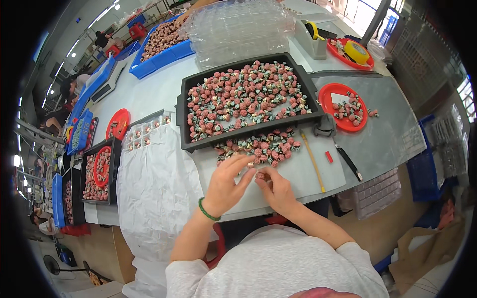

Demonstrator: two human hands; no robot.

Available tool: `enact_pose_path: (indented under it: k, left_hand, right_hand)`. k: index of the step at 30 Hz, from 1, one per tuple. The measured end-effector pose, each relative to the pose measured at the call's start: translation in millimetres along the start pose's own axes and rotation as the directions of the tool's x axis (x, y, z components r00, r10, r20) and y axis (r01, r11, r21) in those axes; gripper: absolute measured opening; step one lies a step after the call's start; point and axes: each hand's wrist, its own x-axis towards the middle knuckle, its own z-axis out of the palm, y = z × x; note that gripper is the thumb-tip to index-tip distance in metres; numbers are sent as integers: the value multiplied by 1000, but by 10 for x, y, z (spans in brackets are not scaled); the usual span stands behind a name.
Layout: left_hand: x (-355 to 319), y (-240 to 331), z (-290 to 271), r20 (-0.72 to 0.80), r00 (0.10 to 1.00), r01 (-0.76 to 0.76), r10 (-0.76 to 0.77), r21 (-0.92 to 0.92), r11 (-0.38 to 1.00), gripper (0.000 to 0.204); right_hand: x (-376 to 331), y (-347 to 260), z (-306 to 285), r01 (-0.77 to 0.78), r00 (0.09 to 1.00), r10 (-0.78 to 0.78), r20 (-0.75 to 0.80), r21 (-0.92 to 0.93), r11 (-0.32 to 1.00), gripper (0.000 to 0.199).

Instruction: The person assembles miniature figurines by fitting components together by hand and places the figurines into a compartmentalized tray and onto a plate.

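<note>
My left hand (224,186), with a green bracelet at the wrist, pinches a small pale piece (251,165) between thumb and fingertips. Just to the right, my right hand (278,191) has its fingers closed on a small pink, bumpy, raspberry-like figurine (260,176). The two hands almost meet over the table's near edge. Beyond them lies a loose heap of similar pink and grey-green figurines (273,149). A large black tray (185,116) full of more of these figurines stands behind the heap.
At right are a red plate (325,94) of figurines, a black-handled tool (349,163), a yellow stick (313,161) and a small red piece (329,157). White sheeting (154,184) partly covers a compartment tray (149,133) at left. Stacked clear plastic trays (238,30) stand behind.
</note>
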Motion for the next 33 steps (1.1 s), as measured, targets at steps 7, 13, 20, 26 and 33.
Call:
enact_pose_path:
  k: [7, 13, 20, 26, 33]
  left_hand:
    - [-253, -31, 450, -62, 956, 259, -286, -276, 925, 19]
    - [-431, -211, 711, -136, 927, 277, -349, -376, 884, 21]
    - [-536, -270, 794, -127, 921, 285, -368, -424, 860, 20]
    - [-528, -268, 801, -128, 921, 286, -368, -422, 860, 19]
    - [-531, -276, 802, -148, 920, 271, -364, -431, 861, 18]
  right_hand:
    - [-13, 103, -77, 68, 998, -68, 9, 48, 997, 21]
    - [-19, 93, -72, 99, 994, -95, -44, 77, 992, 22]
    - [-20, 61, -71, 84, 996, -84, 3, -7, 996, 25]
    - [-19, 68, -62, 73, 997, -73, -7, -9, 997, 26]
    - [-10, 41, -58, 80, 997, -80, -5, -15, 997, 26]
